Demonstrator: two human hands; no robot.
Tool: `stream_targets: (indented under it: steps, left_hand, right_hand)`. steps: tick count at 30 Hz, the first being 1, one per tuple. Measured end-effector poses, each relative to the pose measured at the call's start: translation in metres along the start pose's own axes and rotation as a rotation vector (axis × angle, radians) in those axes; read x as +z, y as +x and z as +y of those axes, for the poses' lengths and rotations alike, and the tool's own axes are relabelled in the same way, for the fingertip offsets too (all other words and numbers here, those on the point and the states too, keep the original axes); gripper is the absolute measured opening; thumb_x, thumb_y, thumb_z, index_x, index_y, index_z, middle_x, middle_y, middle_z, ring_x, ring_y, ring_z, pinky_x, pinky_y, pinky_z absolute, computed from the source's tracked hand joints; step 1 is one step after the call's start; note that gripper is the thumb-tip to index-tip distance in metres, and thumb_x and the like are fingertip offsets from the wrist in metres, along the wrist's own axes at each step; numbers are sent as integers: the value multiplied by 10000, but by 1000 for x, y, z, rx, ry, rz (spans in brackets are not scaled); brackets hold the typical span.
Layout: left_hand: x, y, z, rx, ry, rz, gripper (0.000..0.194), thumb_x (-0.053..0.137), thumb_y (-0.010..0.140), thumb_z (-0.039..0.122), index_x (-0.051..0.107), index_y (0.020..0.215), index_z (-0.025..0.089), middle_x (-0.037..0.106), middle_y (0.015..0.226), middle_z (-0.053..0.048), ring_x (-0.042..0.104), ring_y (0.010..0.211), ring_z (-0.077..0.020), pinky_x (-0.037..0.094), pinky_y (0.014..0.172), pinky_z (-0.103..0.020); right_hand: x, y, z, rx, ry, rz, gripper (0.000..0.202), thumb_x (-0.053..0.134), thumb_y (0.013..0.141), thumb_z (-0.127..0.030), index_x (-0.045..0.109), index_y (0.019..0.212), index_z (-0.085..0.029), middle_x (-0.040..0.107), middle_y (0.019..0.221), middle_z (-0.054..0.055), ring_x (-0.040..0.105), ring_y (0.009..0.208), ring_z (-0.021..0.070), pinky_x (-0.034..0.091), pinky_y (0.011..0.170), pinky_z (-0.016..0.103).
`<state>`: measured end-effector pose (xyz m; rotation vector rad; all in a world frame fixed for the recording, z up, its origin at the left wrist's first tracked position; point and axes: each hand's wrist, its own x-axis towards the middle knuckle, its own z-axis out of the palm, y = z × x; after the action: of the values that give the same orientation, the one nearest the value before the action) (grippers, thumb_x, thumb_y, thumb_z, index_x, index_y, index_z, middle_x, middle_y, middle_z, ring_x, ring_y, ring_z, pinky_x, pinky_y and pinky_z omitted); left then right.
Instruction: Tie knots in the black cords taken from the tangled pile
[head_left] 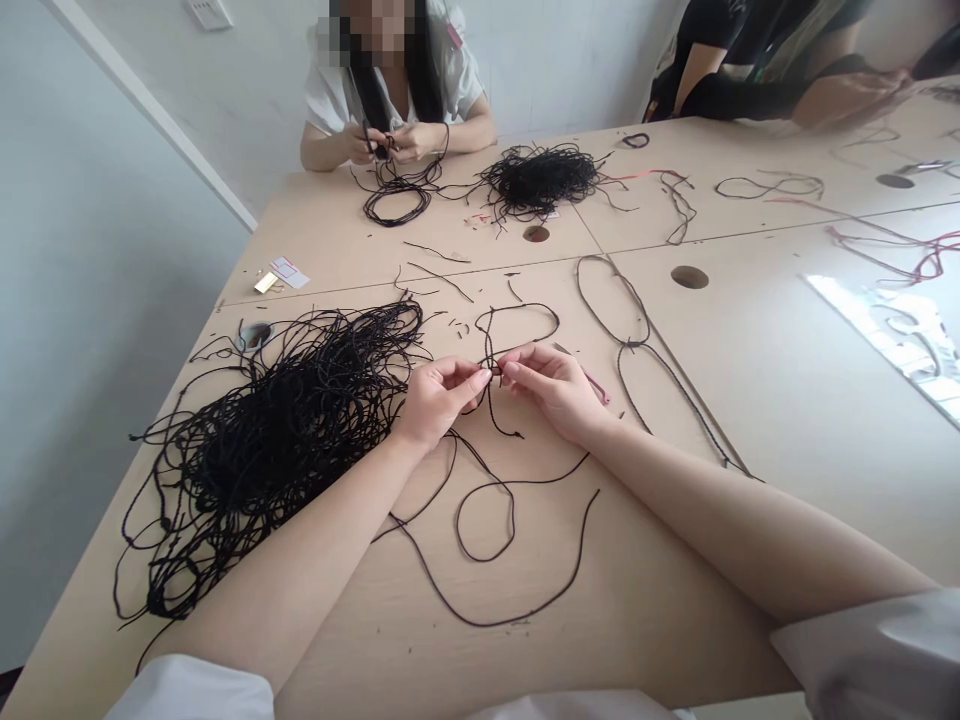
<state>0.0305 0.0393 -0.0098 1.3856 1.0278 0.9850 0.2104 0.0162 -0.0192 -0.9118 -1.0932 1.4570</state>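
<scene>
Cord [489, 372], blk: L hand [444, 400] + R hand [551, 385] pinching | label [289, 272]: txt illegible

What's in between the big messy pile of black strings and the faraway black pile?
A few thin, loose black strings lie on the table there, as the head view shows.

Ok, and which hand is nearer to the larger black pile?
Left. The left hand is just to the right of the pile. The right hand is farther to the right, on the other side of the left hand from the pile.
</scene>
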Motion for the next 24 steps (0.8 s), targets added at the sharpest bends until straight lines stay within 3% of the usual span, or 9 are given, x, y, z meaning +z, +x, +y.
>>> stream_targets:
  steps: [3,8,13,19,24]
  left_hand:
    - [1,-1,1,13,58,50,234,748,745,376,698,762,148,625,588,1,528,481,-87,422,470,-205]
    - [3,-3,4,21,158,87,257,746,750,391,724,791,139,658,595,-18,600,513,-108,458,469,-193]
    - [3,-2,2,-14,107,105,301,717,777,419,717,842,125,715,706,-62,666,573,-137,481,444,-183]
    - [3,2,0,-42,-101,111,287,702,804,390,687,894,118,750,872,-95,726,731,-161,583,629,-217]
    - [4,2,0,-105,-112,47,307,733,775,383,692,902,107,752,847,-98,731,745,-176,601,703,-261]
  right_hand:
    - [2,-1,-1,-14,-75,16,220,650,850,-396,683,927,-193,644,838,27,597,835,142,484,772,287]
    - [5,-3,0,-29,-163,59,269,732,773,-352,654,968,-184,673,977,58,626,907,163,503,853,329]
    - [6,-4,-1,-35,-223,90,254,693,798,-309,616,1001,-176,632,915,45,601,853,147,496,767,297]
    - [5,-6,-6,-25,-270,53,209,581,868,-279,645,1039,-180,575,770,-3,502,679,107,422,655,275]
    - [7,-6,-8,-35,-292,55,240,564,889,-335,673,1042,-186,524,662,-21,470,636,112,389,610,273]
